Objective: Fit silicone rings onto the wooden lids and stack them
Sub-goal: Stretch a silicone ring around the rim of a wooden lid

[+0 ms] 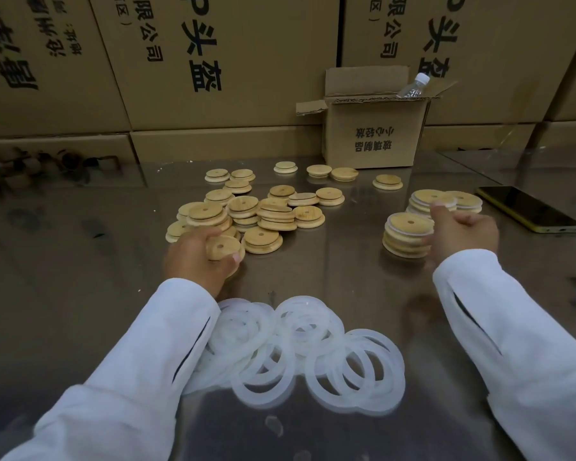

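Here, steel table, lids, cartons behind

Only one camera looks at this spot. It sits on the person's head and looks forward and down at the shiny grey metal bench. It is close: the left hand and right hand are mid-picture. Tall brown cardboard boxes fill the top. The edges look bent, maybe from the wide lens.
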`<state>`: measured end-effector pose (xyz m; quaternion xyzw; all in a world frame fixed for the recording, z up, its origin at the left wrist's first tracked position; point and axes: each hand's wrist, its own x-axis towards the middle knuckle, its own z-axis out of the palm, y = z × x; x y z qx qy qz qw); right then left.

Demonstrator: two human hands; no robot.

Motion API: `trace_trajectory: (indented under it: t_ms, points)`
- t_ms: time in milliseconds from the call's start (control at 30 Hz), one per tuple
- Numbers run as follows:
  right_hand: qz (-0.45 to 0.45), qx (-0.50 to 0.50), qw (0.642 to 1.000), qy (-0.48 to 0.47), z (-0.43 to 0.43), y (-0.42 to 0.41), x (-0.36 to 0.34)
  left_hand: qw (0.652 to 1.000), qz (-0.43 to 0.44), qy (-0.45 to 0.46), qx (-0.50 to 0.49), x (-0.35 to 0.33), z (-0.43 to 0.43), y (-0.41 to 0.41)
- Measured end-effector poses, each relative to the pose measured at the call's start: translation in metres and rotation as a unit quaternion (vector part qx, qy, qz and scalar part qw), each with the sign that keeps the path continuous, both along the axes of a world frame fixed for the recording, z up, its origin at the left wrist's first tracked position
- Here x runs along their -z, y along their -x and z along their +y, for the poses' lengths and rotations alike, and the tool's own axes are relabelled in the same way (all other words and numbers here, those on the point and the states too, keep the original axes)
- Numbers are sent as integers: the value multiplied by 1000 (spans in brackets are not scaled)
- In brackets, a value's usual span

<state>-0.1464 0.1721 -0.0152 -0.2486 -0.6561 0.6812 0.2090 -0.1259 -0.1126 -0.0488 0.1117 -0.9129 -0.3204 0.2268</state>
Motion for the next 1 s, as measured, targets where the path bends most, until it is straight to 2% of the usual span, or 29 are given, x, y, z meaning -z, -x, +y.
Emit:
trace_trajectory:
  t_ms: [100, 167, 233, 333, 433, 467, 533, 600, 667, 767, 833, 867, 900, 967, 1000]
  points:
    - [104, -24, 991, -83, -24, -19, -2, 998, 65, -20, 15, -9, 8, -7]
    - [142, -103, 978, -118, -42, -29, -1, 988, 135, -38, 65, -17, 22, -17]
    - [151, -228, 955, -117, -56, -37, 2, 976, 168, -29, 139, -24, 38, -31]
    - [134, -400, 901, -97, -67, -43, 9, 948, 198, 40, 245, -28, 57, -48]
    - [138, -426, 889, -91, -67, -43, 13, 934, 204, 73, 283, -27, 63, -52]
    - [138, -419, 892, -95, -66, -42, 14, 937, 180, 55, 295, -26, 63, -52]
    - [134, -410, 897, -98, -66, -41, 15, 946, 98, -57, 303, -27, 65, -51]
    - [134, -414, 895, -96, -66, -41, 16, 945, 26, -190, 264, -28, 64, -49]
    - [131, -426, 889, -104, -66, -41, 17, 938, -23, -262, 227, -27, 60, -44]
    - [128, -433, 884, -124, -69, -44, 19, 891, -56, -384, 234, -24, 57, -41]
    - [114, -422, 880, -188, -69, -44, 20, 864, -51, -444, 232, -24, 55, -38]
    - [90, -416, 866, -261, -67, -43, 20, 853, -47, -470, 223, -24, 54, -37]
    - [53, -414, 836, -357, -64, -43, 21, 842, -43, -497, 208, -25, 52, -36]
    - [-9, -418, 747, -518, -58, -43, 22, 830, -37, -531, 169, -25, 49, -33]
    - [-20, -421, 720, -551, -57, -45, 22, 829, -40, -537, 151, -25, 48, -32]
